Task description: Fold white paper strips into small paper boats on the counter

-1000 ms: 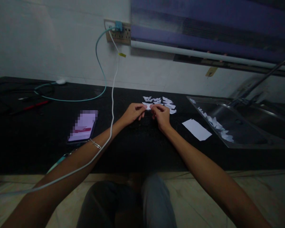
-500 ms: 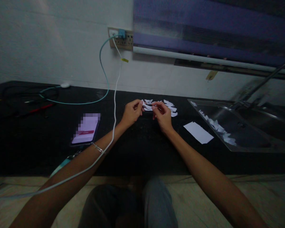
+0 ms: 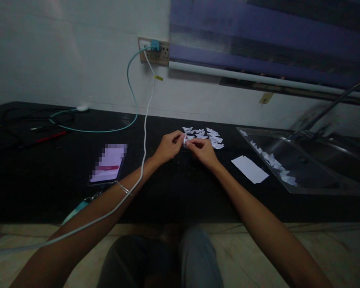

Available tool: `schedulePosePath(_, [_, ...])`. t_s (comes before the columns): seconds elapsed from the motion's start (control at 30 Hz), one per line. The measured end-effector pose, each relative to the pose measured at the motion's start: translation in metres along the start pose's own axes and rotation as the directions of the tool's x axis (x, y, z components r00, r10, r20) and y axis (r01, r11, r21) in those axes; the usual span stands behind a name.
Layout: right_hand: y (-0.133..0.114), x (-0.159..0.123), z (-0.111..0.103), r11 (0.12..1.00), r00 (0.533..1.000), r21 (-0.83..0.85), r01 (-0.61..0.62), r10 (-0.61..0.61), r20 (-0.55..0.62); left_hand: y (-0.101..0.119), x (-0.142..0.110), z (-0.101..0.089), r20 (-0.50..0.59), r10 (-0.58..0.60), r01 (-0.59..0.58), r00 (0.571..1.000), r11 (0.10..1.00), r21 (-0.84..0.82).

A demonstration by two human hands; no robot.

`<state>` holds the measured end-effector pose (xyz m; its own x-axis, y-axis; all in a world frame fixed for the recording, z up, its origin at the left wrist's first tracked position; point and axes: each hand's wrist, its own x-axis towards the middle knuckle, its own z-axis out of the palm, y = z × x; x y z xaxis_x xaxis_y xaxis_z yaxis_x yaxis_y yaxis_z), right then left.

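Observation:
Between my fingertips is a small piece of folded white paper (image 3: 185,139), mostly covered by the fingers. My left hand (image 3: 169,147) pinches it from the left, and my right hand (image 3: 203,150) closes on its right side. Just beyond the hands, several small folded paper boats (image 3: 215,139) lie in a loose cluster on the black counter (image 3: 174,192). To the right of my right hand rests a flat stack of white paper (image 3: 251,169). The exact folds of the held piece are too small to make out.
A sink (image 3: 306,160) is set in at the right, with more folded papers (image 3: 273,161) along its left rim. At the left lie a phone (image 3: 109,163) and dark cables (image 3: 15,120). A white charging cable (image 3: 145,140) hangs from the socket (image 3: 159,54) across my left forearm.
My hands have drawn closer together, and the held paper, earlier stretched wide between them, now shows as a narrow piece. More of the cluster behind is visible.

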<state>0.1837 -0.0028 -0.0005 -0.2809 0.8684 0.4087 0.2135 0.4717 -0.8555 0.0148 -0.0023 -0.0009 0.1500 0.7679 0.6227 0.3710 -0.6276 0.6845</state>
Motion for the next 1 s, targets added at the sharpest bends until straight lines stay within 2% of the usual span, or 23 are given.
schedulePosePath(0.33, [0.005,-0.001,-0.001,0.999,0.995,0.039,-0.031,0.027,0.094,-0.008,0.001,0.001,0.072,0.042,-0.041,0.997,0.999,-0.028])
schedulePosePath(0.53, [0.008,-0.001,0.0,0.984,0.991,0.16,-0.079,0.06,0.119,-0.01,0.002,0.002,0.069,0.013,-0.005,0.998,0.994,-0.109])
schedulePosePath(0.73, [0.006,0.0,0.003,0.998,1.0,0.052,0.022,-0.023,0.01,-0.012,0.0,0.006,0.111,-0.099,0.122,0.989,0.966,-0.227])
schedulePosePath(0.87, [0.007,0.002,0.004,0.998,0.998,0.01,0.064,-0.063,-0.028,-0.011,-0.001,0.007,0.129,-0.169,0.18,0.977,0.981,-0.075])
schedulePosePath(1.0, [0.01,0.002,0.005,0.996,0.996,-0.018,0.089,-0.089,-0.024,-0.009,-0.001,0.004,0.244,-0.194,0.19,0.95,0.981,0.039])
